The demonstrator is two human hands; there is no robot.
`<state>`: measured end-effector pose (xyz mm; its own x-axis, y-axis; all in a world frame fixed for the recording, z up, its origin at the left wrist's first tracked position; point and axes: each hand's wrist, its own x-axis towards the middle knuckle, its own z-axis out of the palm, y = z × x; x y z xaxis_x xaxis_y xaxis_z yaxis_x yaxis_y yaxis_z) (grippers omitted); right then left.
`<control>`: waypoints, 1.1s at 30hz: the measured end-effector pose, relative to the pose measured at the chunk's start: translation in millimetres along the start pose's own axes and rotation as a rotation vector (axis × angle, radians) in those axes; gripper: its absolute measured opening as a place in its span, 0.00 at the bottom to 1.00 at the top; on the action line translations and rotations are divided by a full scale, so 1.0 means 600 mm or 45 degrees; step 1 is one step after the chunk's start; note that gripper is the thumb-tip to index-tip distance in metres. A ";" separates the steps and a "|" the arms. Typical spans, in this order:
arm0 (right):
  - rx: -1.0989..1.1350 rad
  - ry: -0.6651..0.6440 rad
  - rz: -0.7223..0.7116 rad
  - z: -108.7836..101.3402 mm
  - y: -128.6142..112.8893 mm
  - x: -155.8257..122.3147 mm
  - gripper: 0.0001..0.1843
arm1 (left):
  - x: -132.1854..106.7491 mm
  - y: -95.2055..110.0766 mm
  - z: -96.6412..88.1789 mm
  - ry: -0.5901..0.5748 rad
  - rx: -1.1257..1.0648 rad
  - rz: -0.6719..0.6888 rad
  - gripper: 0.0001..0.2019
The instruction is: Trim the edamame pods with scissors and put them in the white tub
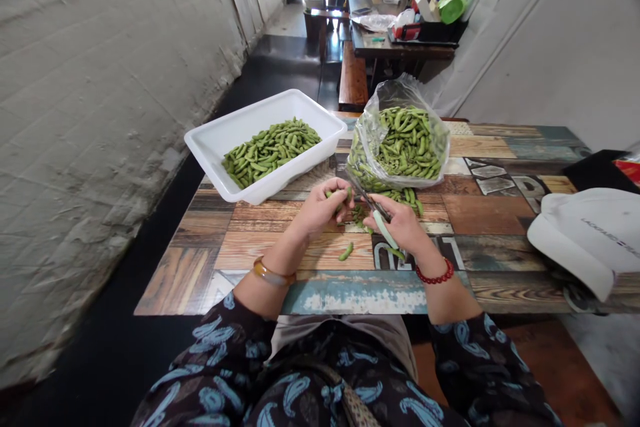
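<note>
My left hand (327, 205) is closed around a green edamame pod (330, 194), part of which shows between the fingers. Scissors with pale green handles (384, 229) are gripped in my right hand (400, 221), their dark blades pointing up and left, close to my left fingers. Beneath the hands lie small green trimmings (359, 215), and a single loose pod (346, 251) rests on the table nearer to me. Ahead on the left, a white plastic tub (220, 177) holds a heap of pods. A clear plastic bag (367, 130) full of pods stands open behind my right hand, with some spilled at its mouth.
The table (310, 293) has a patchwork wood pattern. A white cap (580, 227) lies at its right end, beside a black object (595, 170). A wall (100, 80) runs along the left. Further back stand another table (380, 47) with clutter and a wooden bench (354, 73).
</note>
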<state>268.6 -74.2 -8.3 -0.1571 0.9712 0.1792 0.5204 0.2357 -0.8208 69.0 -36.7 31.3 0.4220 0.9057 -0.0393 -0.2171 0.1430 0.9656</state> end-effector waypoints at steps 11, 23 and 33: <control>0.166 0.144 0.092 -0.008 0.010 0.002 0.29 | -0.010 0.007 -0.025 -0.553 0.911 0.077 0.10; 0.173 0.156 0.096 -0.005 0.018 0.003 0.29 | -0.021 -0.016 0.002 -0.594 1.551 0.079 0.04; 0.212 0.084 0.014 -0.007 0.005 -0.001 0.28 | -0.004 0.010 -0.027 -0.215 0.183 -0.009 0.16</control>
<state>273.7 -73.7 -8.8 -0.0941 0.9753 0.2001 0.3750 0.2209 -0.9003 52.4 -31.4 32.7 0.5669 0.8236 -0.0147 -0.0905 0.0801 0.9927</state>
